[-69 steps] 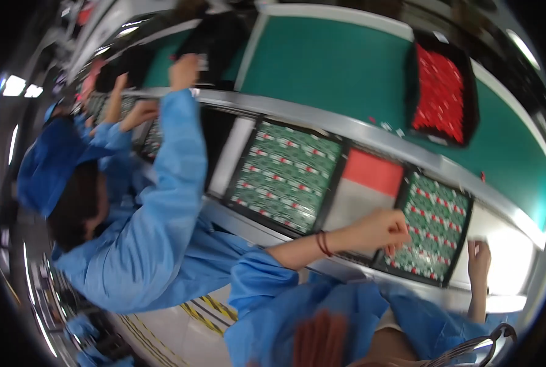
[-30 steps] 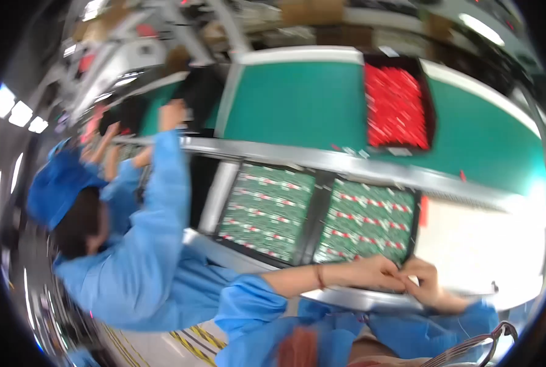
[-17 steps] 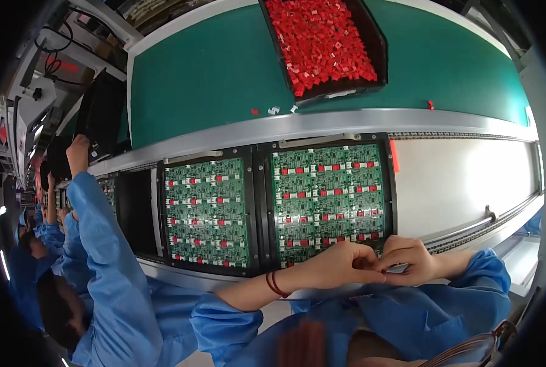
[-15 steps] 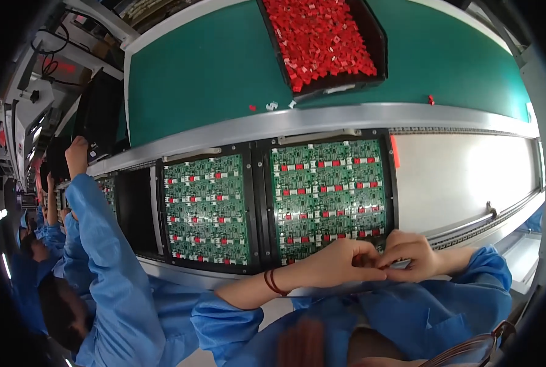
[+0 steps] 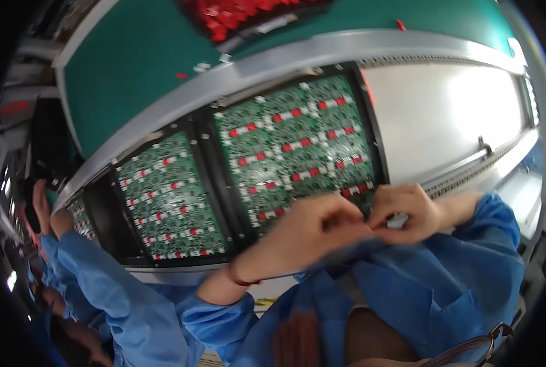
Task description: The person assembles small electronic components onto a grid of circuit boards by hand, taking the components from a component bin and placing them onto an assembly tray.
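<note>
My left hand (image 5: 313, 229), with a dark red cord round its wrist, reaches over the near edge of the right-hand circuit board panel. Its thumb and fingertips are pinched together and meet the fingertips of my right hand (image 5: 407, 211). The right fingers are curled and closed too. Whatever is between the fingertips is too small and blurred to make out. Just beyond the hands lies the green circuit board panel (image 5: 294, 128) in a black frame, with rows of red and white connectors. A second similar panel (image 5: 169, 196) lies to its left.
At the far side, a black bin of red parts (image 5: 236, 15) stands on a green work surface (image 5: 132, 79). Small loose pieces (image 5: 202, 67) lie near the metal rail (image 5: 273, 64). A white plate (image 5: 438, 110) is at the right. A co-worker's hand (image 5: 62, 223) is at the left.
My view has tilted and shifted, so the bin and panels sit higher. My hands stay together at the fingertips. The co-worker's hand has come away from the black box, down toward another panel.
</note>
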### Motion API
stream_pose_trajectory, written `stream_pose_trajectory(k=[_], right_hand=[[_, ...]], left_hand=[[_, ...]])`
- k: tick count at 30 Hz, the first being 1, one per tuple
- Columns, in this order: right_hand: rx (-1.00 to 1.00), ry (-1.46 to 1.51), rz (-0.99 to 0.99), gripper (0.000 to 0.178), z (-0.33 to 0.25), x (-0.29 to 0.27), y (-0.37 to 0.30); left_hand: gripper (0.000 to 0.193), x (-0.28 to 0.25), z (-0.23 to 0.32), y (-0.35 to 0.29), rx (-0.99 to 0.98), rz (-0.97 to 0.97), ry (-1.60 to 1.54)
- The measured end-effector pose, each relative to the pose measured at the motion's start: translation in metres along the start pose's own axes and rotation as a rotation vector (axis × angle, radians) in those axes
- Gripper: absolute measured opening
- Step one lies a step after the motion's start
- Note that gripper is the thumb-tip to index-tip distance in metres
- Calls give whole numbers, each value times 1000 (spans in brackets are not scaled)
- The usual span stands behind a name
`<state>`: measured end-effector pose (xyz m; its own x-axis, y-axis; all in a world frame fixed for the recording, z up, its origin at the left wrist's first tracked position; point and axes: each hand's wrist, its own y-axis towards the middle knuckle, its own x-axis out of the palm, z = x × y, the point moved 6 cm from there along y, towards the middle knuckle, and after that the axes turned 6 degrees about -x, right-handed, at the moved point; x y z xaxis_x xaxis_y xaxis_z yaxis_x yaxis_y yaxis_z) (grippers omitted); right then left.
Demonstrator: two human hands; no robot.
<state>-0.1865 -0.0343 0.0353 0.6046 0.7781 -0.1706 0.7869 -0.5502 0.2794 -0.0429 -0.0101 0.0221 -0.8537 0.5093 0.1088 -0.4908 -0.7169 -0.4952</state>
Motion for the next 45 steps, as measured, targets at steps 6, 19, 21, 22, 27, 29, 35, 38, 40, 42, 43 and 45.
stream_pose_trajectory(k=[6,19,21,22,27,29,35,38,40,42,43,45], right_hand=[[150,19,31,17,11,-9,-3],[95,-202,179,13,10,-25,3],[98,-249,102,14,13,-28,5],[92,-301,26,14,14,-27,6],[94,-260,-100,14,12,-28,8],[135,-244,-143,14,13,-28,8],[241,-213,-260,10,11,-22,6],[180,-142,-275,10,10,-25,9],[178,-136,-295,10,5,-29,4],[145,-113,-317,10,5,-25,5],[191,-139,-337,10,5,-24,1],[257,-188,-331,10,7,-22,-7]], left_hand=[[32,-35,5,-4,-30,-42,-312],[8,-60,-6,-5,-57,281,-272],[9,-63,-2,-4,38,282,-169],[9,-64,-4,-4,33,283,-177],[16,-71,-2,-5,98,417,-3],[18,-70,-4,-7,102,408,7],[13,-67,3,-7,155,387,-49],[15,-65,2,-12,171,418,32],[15,-62,4,-10,163,413,22],[15,-63,4,-12,127,410,-2],[15,-60,6,-10,101,400,-32],[17,-56,5,-6,110,384,-81]])
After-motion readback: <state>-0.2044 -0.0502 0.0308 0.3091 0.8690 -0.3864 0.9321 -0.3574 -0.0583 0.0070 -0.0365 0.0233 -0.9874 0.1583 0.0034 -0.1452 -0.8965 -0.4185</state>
